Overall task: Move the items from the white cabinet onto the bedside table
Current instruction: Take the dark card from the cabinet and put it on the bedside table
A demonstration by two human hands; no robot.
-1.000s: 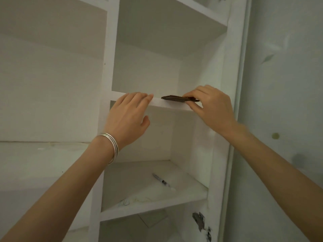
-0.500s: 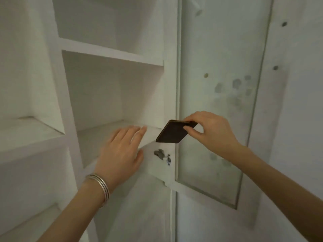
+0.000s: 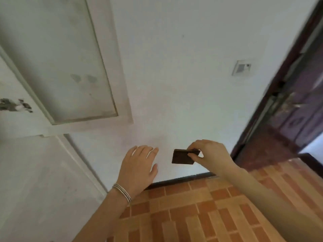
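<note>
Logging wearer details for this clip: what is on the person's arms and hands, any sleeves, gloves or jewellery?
No sleeves or gloves are in view; both arms are uncovered as far as the frame shows. The left hand has a stack of thin silver bangles at its wrist. The right hand shows no bracelet or watch. No rings can be made out.

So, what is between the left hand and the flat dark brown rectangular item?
Nothing: in the head view, the gap between the left hand and the flat dark brown rectangular item shows only white wall behind.
</note>
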